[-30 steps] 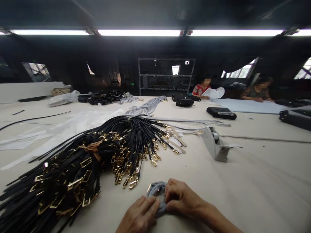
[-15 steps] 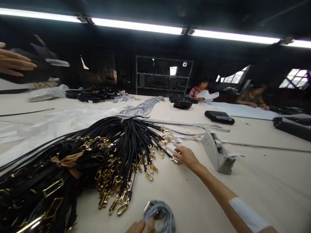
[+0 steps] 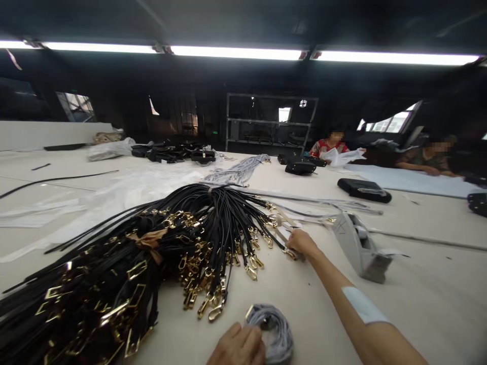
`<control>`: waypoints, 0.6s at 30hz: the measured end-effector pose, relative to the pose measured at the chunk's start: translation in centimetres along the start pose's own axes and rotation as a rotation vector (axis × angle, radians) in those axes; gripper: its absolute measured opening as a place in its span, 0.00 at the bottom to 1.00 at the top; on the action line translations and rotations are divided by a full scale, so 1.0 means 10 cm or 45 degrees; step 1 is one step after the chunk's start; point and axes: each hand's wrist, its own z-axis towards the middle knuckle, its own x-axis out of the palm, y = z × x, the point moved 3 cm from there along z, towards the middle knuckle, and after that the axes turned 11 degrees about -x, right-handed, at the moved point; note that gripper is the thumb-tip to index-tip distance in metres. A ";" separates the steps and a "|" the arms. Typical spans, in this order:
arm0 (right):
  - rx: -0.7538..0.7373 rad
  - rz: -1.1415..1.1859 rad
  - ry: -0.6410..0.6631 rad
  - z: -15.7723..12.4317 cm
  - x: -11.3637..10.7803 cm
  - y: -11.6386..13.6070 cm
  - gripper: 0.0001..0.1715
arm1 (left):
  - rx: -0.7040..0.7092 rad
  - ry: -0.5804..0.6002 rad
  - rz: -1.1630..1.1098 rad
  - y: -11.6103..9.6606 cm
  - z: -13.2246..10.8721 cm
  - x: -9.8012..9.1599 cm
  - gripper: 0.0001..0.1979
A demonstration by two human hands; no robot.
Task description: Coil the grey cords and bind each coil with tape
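Observation:
Close to the front edge lies a coiled grey strap [image 3: 282, 337] with a gold-coloured metal piece at its top. My left hand [image 3: 239, 345] is closed on the coil's left side, fingers curled. Further out, my right hand [image 3: 302, 243] is closed over beige and white paper strips [image 3: 284, 223]; its fingertips are partly hidden, so what they pinch cannot be made out. Just left of it, black straps [image 3: 213, 218] with gold clasps fan out over the table. Another black bundle [image 3: 114, 274] with gold buckles, tied with a brown band, fills the left.
A grey tape dispenser [image 3: 361, 248] stands right of my right arm. Black bags [image 3: 363, 190] and grey straps [image 3: 241, 170] lie further back. White sheets [image 3: 125, 187] cover part of the left. Two people [image 3: 329, 147] sit across the table.
The view has swung left, so the table's things sit further right. A hand raised at the far left is out of view. My left hand shows more fully beside the coil.

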 end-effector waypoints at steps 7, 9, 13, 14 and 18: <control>-0.247 0.445 -0.137 -0.65 -0.20 0.17 0.08 | -1.371 0.348 -1.295 0.42 0.02 -0.30 0.17; -0.373 0.634 -0.062 -1.03 -0.23 0.27 0.13 | -1.758 0.264 -1.729 0.45 -0.04 -0.31 0.22; -0.460 0.994 0.261 -1.81 -0.16 0.53 0.16 | -2.000 0.138 -2.054 0.32 -0.13 -0.28 0.28; -0.443 1.033 0.314 -1.96 -0.13 0.58 0.14 | -1.988 0.140 -2.076 0.27 -0.14 -0.28 0.27; -0.411 0.952 0.233 -2.24 -0.01 0.69 0.08 | -1.782 0.176 -2.001 0.05 -0.11 -0.35 0.22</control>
